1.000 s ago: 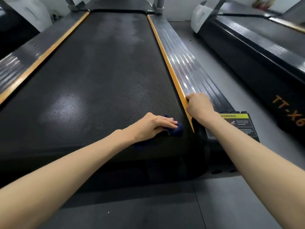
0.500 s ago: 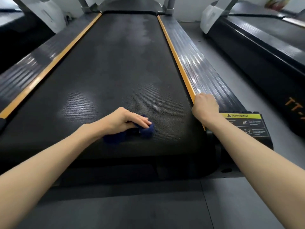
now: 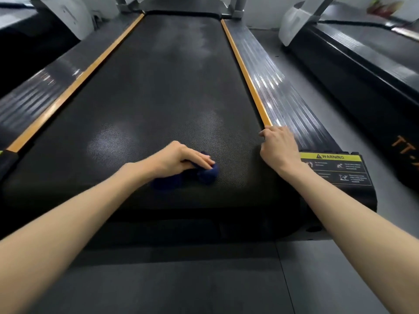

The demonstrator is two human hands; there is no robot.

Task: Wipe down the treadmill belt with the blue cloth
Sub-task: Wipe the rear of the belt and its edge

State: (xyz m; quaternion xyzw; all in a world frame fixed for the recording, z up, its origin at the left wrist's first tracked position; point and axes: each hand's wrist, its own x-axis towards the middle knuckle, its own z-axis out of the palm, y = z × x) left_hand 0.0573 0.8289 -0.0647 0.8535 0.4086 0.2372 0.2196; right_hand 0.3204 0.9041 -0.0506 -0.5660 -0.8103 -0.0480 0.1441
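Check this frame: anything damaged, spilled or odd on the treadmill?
Nothing broken or spilled. The belt shows pale hazy patches, one just left of the left hand holding the cloth, more at the far end: smears or glare, cannot tell.

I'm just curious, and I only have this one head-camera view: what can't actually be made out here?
All from the head view:
- Blue cloth: mostly covered by the left hand, so its full size is unclear.
- Right hand: its fingertips curl out of sight over the side rail edge.
- Warning label: the small print is too small to read.
- Neighbouring treadmill's lettering: cut off by the right edge.
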